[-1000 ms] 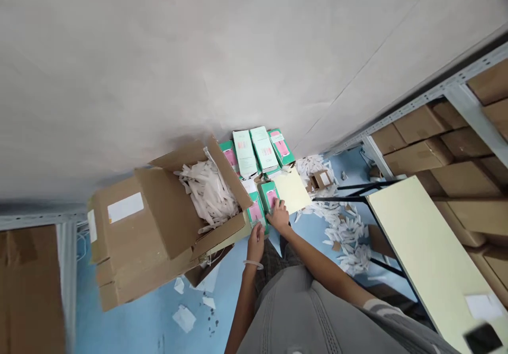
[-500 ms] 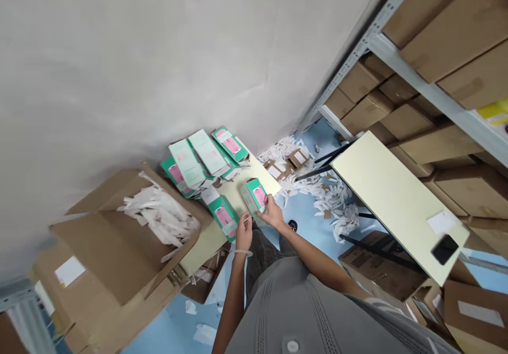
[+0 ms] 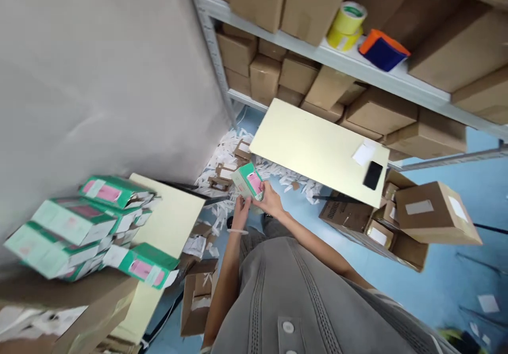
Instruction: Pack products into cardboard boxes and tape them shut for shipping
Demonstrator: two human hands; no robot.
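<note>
**While the right hand grips a green box, a pile of similar boxes lies on the desk**

As the person stands between two work surfaces, the green box is held up in front of the body, above the floor and clear of both tops. It is tilted, with a pink panel showing beside its pale side. The right hand is closed around its lower right corner. The left hand, fingers curled narrow, is at the lower end; whether it grips the box too, I cannot tell. A pale band circles the left wrist.

Near the edge of the desk, a single box lies beside the pile, white flaps sticking out at its ends. In the lower left corner, an open carton contains white strips.

More white pieces litter the blue floor past the hands. A second desk bears a sheet of paper and a black phone, just beside each other. Behind it, a metal shelf holds brown cartons, yellow tape rolls and an orange and dark blue object.
</note>
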